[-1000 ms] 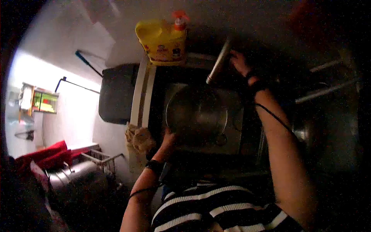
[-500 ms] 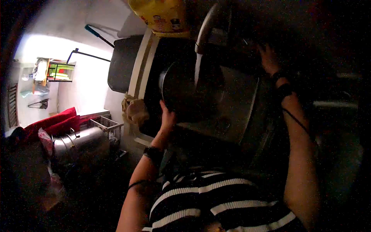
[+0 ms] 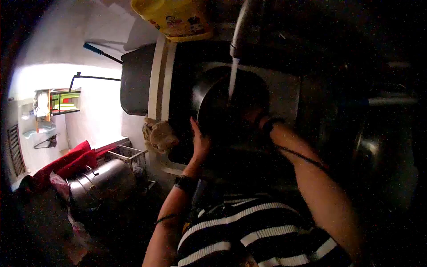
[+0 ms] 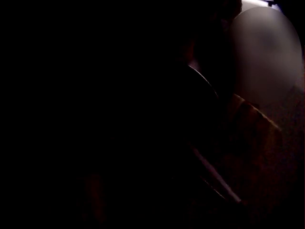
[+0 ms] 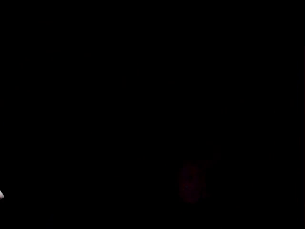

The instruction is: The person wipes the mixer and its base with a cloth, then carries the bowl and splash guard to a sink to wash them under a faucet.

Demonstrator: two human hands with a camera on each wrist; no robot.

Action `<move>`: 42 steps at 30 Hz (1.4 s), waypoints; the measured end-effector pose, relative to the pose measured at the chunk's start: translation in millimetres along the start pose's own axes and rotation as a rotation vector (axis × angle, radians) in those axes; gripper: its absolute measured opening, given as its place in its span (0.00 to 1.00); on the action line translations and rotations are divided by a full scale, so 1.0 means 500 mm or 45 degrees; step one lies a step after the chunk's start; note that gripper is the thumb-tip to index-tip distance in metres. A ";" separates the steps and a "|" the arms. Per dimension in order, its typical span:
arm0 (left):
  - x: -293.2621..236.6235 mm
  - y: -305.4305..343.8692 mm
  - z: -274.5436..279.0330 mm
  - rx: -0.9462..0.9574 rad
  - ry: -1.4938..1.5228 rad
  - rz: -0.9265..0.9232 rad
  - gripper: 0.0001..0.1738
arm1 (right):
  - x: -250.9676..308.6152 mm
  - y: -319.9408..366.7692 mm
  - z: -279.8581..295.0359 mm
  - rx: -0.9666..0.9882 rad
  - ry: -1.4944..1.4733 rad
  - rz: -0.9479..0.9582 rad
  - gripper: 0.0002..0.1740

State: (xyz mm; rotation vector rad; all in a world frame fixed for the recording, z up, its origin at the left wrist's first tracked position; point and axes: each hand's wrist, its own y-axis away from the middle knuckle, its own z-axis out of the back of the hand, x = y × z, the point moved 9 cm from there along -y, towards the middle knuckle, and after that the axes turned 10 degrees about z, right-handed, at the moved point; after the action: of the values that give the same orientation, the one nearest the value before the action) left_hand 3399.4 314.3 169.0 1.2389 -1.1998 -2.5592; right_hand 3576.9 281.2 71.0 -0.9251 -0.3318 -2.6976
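Note:
A wide round metal pot (image 3: 205, 91) stands tilted in the dark sink (image 3: 284, 86), its left wall catching the light. Water (image 3: 233, 75) runs into it from the faucet (image 3: 240, 33). My left hand (image 3: 201, 144) grips the pot's near left side, thumb pointing up along it and the other fingers hidden. At the right of the pot, my right hand (image 3: 254, 116) reaches in over its inside, its fingers lost in shadow; I cannot tell whether it holds anything. Both wrist views are almost black.
A yellow jug (image 3: 175, 20) stands behind the sink's left corner. A crumpled beige cloth (image 3: 161, 135) lies on the left ledge. Farther left are a dustpan-like dark panel (image 3: 138, 80), a metal cylinder (image 3: 104, 180) and red cloth (image 3: 71, 164).
Water now runs from the faucet. My right hand has come from behind the faucet, away to the right, then down into the pot. The pot has become tilted, my left hand staying at its side.

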 end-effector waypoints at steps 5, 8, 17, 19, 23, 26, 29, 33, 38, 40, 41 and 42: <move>0.096 -0.063 -0.021 -0.113 -0.103 -0.331 0.45 | -0.081 -0.030 -0.005 -0.165 0.110 -0.282 0.26; 0.062 -0.056 -0.040 -0.104 0.070 -0.261 0.45 | 0.030 -0.055 -0.081 -0.324 -0.117 -0.208 0.26; 0.052 -0.077 -0.016 0.106 0.202 0.040 0.44 | -0.006 0.041 -0.010 0.131 0.092 0.048 0.25; 0.128 -0.113 -0.044 0.070 0.249 -0.035 0.44 | -0.082 0.037 0.020 0.086 0.198 -0.109 0.25; 0.076 -0.078 -0.063 -0.039 0.119 -0.167 0.44 | -0.003 -0.005 -0.061 -0.180 -0.006 -0.224 0.25; 0.149 -0.131 -0.037 0.098 0.245 -0.232 0.43 | 0.116 -0.065 -0.091 -0.425 -0.399 -0.076 0.25; 0.020 -0.108 -0.001 -0.011 0.037 -0.013 0.41 | 0.157 -0.013 -0.063 -0.170 -0.346 0.101 0.24; -0.024 -0.190 0.021 0.091 -0.008 -0.027 0.40 | 0.042 0.104 0.008 0.364 0.252 -0.011 0.24; -0.050 -0.105 -0.021 0.267 0.390 -0.056 0.43 | 0.050 0.062 -0.027 0.126 0.561 0.150 0.22; 0.092 -0.153 -0.061 -0.060 0.442 -0.125 0.44 | 0.082 0.013 -0.102 -0.313 -0.211 0.065 0.21; 0.132 -0.161 -0.061 -0.162 0.496 -0.099 0.44 | 0.118 0.007 -0.074 -0.407 -0.420 0.067 0.20; 0.133 -0.166 -0.045 -0.132 0.521 -0.083 0.45 | 0.158 0.000 -0.041 -0.503 -0.628 0.079 0.20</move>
State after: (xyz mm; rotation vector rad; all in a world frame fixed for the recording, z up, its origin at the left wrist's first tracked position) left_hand 3392.1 334.3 62.5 1.6903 -0.9411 -2.2156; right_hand 3505.5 260.8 104.4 -1.6841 0.1479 -2.4875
